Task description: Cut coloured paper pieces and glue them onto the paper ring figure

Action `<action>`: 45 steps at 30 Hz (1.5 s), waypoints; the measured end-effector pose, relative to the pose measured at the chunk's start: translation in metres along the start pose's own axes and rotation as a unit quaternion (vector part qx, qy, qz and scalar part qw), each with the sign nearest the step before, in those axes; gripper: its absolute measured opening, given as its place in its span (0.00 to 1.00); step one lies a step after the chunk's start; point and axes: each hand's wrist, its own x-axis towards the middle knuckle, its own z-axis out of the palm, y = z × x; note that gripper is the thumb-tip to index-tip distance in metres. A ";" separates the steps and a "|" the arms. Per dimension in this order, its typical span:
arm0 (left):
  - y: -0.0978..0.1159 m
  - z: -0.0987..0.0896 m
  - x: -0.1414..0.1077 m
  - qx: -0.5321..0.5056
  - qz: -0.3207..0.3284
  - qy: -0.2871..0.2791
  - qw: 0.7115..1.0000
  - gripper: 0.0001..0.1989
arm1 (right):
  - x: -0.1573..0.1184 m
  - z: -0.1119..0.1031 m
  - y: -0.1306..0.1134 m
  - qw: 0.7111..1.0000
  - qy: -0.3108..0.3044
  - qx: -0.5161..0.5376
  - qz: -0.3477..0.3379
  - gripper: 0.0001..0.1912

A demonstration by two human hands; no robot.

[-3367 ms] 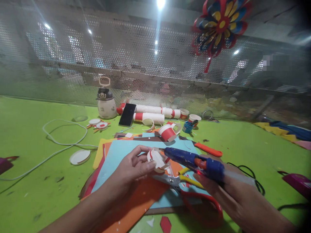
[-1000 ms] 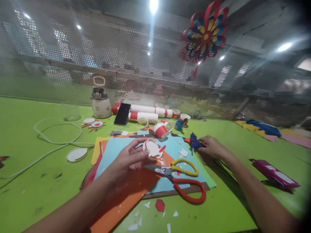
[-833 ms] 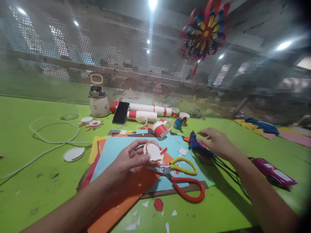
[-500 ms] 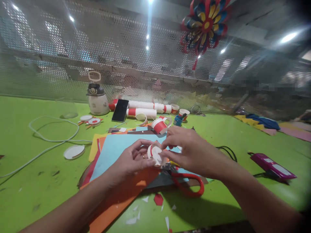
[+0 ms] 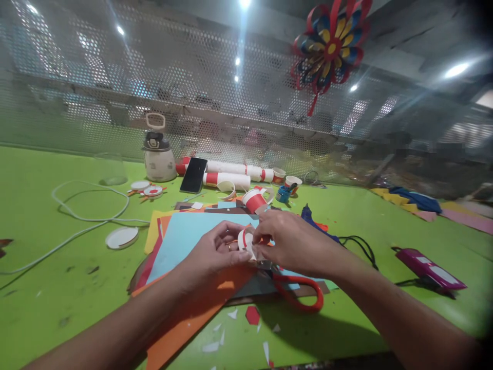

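My left hand (image 5: 221,247) is wrapped round a small white paper cup piece (image 5: 244,241) with a red stripe, its opening facing up and right. The fingers of my right hand (image 5: 285,239) are pinched together at the cup's open side; whatever they hold there is too small to make out. Red-handled scissors (image 5: 314,294) lie under and beside my right hand. Below both hands is a stack of coloured paper, with a light blue sheet (image 5: 181,236) on top and an orange sheet (image 5: 185,321) nearer me. A red and white cup (image 5: 254,200) lies just beyond my fingers.
Behind the paper are a phone (image 5: 193,175), white paper rolls (image 5: 227,180), a bottle (image 5: 159,162) and a blue glue jar (image 5: 284,193). At left are a white cable (image 5: 92,221) and a lid (image 5: 121,238). A blue glue gun (image 5: 310,216) and purple device (image 5: 431,268) are at right.
My right hand's fingers have moved closer together at the cup opening. More of the blue tool behind my right wrist shows. The view has shifted slightly.
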 end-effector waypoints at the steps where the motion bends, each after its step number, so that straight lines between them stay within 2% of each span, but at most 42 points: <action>1: 0.000 0.000 0.000 0.000 0.001 0.001 1.000 0.19 | 0.001 0.001 0.000 1.000 0.001 0.000 0.004 0.07; 6: 0.006 0.005 -0.002 0.010 0.010 0.009 1.000 0.19 | 0.003 0.004 0.001 1.000 0.012 0.009 0.026 0.09; 16: 0.008 0.007 -0.002 0.005 0.004 0.016 1.000 0.17 | 0.004 0.006 0.000 1.000 0.031 0.000 0.001 0.09; 20: 0.010 0.006 -0.003 -0.001 0.002 0.020 1.000 0.18 | 0.003 0.002 -0.001 0.999 0.045 0.028 0.002 0.08; 23: 0.010 0.006 -0.003 -0.010 0.001 0.032 0.999 0.19 | -0.003 -0.008 0.002 0.993 0.070 0.089 0.013 0.07; 26: 0.010 0.006 -0.003 -0.034 -0.010 0.031 0.999 0.19 | -0.010 -0.015 0.012 0.975 0.080 0.204 0.029 0.05; 28: 0.011 0.006 -0.003 -0.053 -0.022 0.027 0.998 0.19 | -0.013 -0.014 0.022 0.950 0.076 0.298 0.048 0.03; 31: 0.012 0.006 -0.002 -0.061 -0.046 0.025 0.997 0.20 | -0.014 -0.009 0.034 0.903 0.059 0.420 0.067 0.06; 34: 0.013 0.005 -0.003 -0.055 -0.053 0.017 0.997 0.19 | -0.012 -0.004 0.041 0.874 0.049 0.479 0.072 0.08; 39: 0.013 0.004 -0.004 -0.059 -0.063 0.010 0.996 0.17 | -0.010 0.001 0.048 0.866 0.044 0.491 0.084 0.07; 45: 0.016 0.004 -0.003 -0.048 -0.085 0.007 0.995 0.17 | -0.008 0.010 0.059 0.870 0.043 0.484 0.079 0.05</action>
